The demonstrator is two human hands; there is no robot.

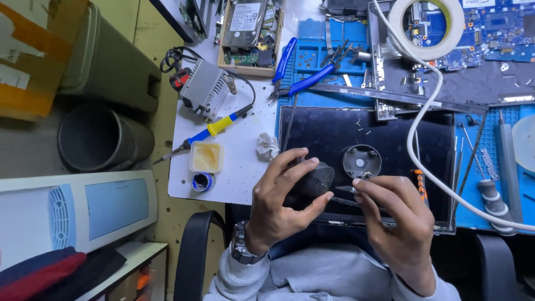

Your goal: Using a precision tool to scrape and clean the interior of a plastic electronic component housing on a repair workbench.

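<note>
Black and rounded, the small casing [313, 179] sits in your left hand [278, 203], fingers curled over its top and thumb underneath, held above the near edge of the dark laptop panel [390, 139]. Your right hand [398, 214] pinches a thin tool [343, 190] between thumb and fingertips, its tip touching the casing's right side. Just beyond your hands a round grey disc part [362, 161] lies on the panel. A white cable [418, 128] crosses the panel, and a yellow-and-blue soldering iron [214, 129] rests on the white bench to your left.
</note>
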